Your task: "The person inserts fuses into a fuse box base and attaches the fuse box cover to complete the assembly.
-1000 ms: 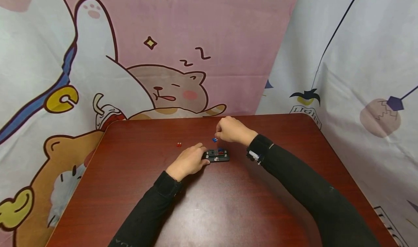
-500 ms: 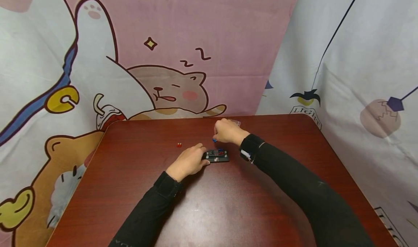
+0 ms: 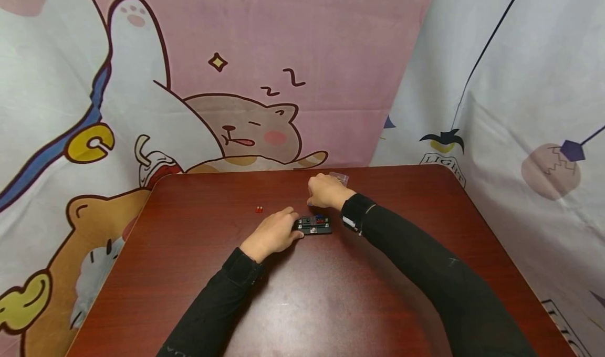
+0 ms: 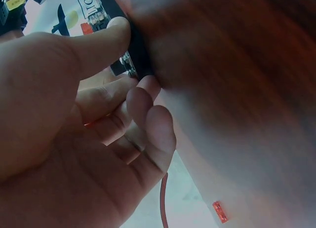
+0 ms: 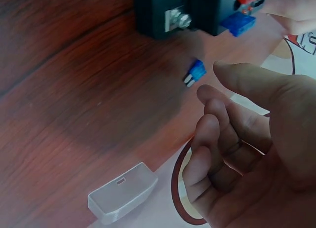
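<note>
The loose blue fuse (image 5: 196,71) lies on the table (image 3: 378,304) beyond the fuse block (image 3: 314,231), just off the right hand (image 3: 327,190), the nearer of the hands, its long axis running with the coloured body toward the thumb and the prongs pointing away. That hand is part-curled, a gap between thumb and forefinger, holding nothing, while the left hand (image 3: 274,231) pinches the block's end. Counted: one loose blue fuse, one loose red fuse (image 3: 259,209), one block carrying at least one red and one blue, one clear box (image 5: 123,189).
</note>
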A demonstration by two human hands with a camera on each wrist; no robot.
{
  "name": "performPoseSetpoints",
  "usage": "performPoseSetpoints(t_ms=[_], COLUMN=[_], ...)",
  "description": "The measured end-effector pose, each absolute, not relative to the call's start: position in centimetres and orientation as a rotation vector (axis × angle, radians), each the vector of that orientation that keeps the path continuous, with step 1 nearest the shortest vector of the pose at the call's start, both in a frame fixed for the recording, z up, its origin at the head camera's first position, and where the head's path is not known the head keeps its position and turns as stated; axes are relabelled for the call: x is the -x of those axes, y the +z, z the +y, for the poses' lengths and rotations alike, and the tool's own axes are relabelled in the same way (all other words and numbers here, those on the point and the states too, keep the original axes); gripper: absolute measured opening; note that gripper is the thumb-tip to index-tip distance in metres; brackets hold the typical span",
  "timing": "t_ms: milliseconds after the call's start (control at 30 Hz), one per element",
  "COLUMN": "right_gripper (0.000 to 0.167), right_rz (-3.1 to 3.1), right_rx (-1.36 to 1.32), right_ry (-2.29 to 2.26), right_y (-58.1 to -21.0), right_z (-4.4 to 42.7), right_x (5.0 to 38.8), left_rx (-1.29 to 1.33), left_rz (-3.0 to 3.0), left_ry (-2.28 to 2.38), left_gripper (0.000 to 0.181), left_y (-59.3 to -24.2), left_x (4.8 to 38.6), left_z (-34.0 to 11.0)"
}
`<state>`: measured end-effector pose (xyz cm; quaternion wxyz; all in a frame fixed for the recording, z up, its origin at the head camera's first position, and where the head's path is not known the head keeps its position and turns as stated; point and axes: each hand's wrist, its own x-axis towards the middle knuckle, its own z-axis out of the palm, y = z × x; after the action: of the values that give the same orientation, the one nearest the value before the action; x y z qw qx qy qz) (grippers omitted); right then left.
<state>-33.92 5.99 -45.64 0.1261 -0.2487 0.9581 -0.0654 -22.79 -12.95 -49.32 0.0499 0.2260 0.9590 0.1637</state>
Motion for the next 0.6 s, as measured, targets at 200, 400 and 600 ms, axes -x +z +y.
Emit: performPoseSetpoints(t_ms=[200,400,600], right_gripper=[0.026,0.026,0.026], right_rz=[2.787,2.803,2.811], right_rx=[0.724,0.727,0.726], right_ry=[-0.166,-0.129,-0.115], right_y=[-45.99,-46.30,-46.55], right_z=[5.65,5.36,5.16], right_x=[34.17,34.24,34.32], left_rx=[-0.693,-0.698,-0.704], left_rz=[2.919,2.922,2.921], left_ry=[0.489,0.489,0.492], left_gripper=[0.040,0.038,0.038], left_y=[-49.22,-49.27,-49.27], left_x=[22.73,22.73,22.73], left_z=[-12.95,-12.97,-12.99])
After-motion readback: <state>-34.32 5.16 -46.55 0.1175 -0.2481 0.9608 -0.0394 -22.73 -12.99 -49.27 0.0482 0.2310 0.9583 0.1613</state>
